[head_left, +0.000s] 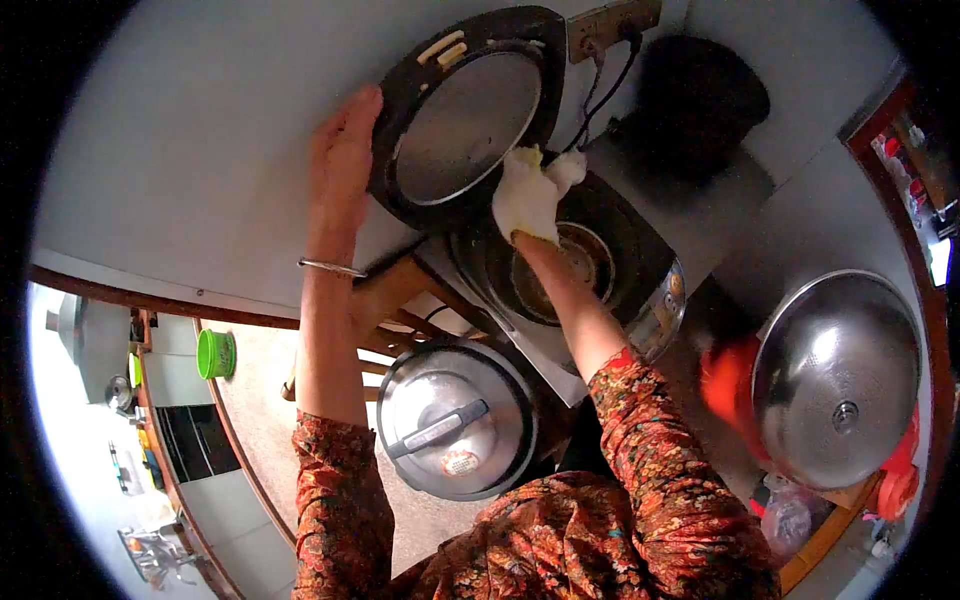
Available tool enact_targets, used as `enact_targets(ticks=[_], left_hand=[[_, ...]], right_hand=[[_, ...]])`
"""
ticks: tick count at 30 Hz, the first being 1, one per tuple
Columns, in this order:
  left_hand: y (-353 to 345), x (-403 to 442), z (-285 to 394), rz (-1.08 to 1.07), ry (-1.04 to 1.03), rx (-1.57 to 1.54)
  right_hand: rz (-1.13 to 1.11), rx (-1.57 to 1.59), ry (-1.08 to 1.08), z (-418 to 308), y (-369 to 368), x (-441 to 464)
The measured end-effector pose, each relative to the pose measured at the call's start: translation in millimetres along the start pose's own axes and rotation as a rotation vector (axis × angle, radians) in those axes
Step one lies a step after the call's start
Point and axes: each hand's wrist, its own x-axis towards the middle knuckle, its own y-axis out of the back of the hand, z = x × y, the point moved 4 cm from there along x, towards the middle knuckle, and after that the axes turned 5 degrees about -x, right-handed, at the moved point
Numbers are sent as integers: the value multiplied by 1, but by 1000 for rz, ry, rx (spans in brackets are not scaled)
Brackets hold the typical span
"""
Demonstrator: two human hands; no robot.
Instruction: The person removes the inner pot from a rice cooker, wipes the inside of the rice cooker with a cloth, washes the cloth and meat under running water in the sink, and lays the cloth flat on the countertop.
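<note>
- Dark panel [465, 125]: between the two hands, tilted up over the base; a round metal plate is set in its face, and pale strips show on its upper rim.
- Left hand [343, 165]: against the panel's left edge, fingers pointing up along it. From where I stand, I cannot tell whether they close around the edge. A bracelet [333, 268] circles the wrist.
- Right hand: concealed by a white covering [528, 196], at the panel's lower right edge. Finger spread cannot be determined, nor whether the covering touches the panel.
- Base unit [637, 250]: below the right hand, its round recessed plate partly crossed by the right forearm.
- Power strip [612, 28]: beyond the right hand, next to the panel's upper right corner; plugs seated, cords [598, 105] trailing down toward the base unit.
- Dark round vessel [700, 105]: beyond and to the right of the right hand; details lost in shadow.
- Lidded pot [458, 390]: on the near side of both hands, between the forearms; a bar handle spans the metal lid.
- Wooden frame [385, 300]: just right of the left forearm, partly behind the pot.
- Large metal dome [838, 385]: well right of the right forearm, overlapping a red object [728, 385].
- Green container [215, 353]: left of the left forearm, well apart.
</note>
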Motion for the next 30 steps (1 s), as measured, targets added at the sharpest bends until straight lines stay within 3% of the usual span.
enact_targets(ticks=[2,5,6,9,10,16,23,25,29,30], left_hand=[[2,5,-5,-21,9,-19],[3,6,-6,-18,-40,-14],[1,5,-5,-14,-70,-8],[0,4,-2,-59,-98,-4],[-1,0,0,-30,-108,24],[-1,3,4,-23,-34,52],[9,16,-14,-47,-48,2],[12,22,-17,-27,-67,49],[6,6,-1,19,-87,139],[2,2,5,8,-100,131]], right_hand=[[-37,150,-65,-10,-12,-12],[-208,-24,9,-33,-20,-18],[-109,-67,98,-44,-6,-28],[-292,-110,252,-66,1,-30],[-656,-323,532,-73,12,-25],[-339,-228,631,-92,63,-30],[-307,-52,656,-102,148,-27],[-219,4,580,-91,163,-48],[325,251,298,-31,100,-101],[340,289,246,-23,99,-105]])
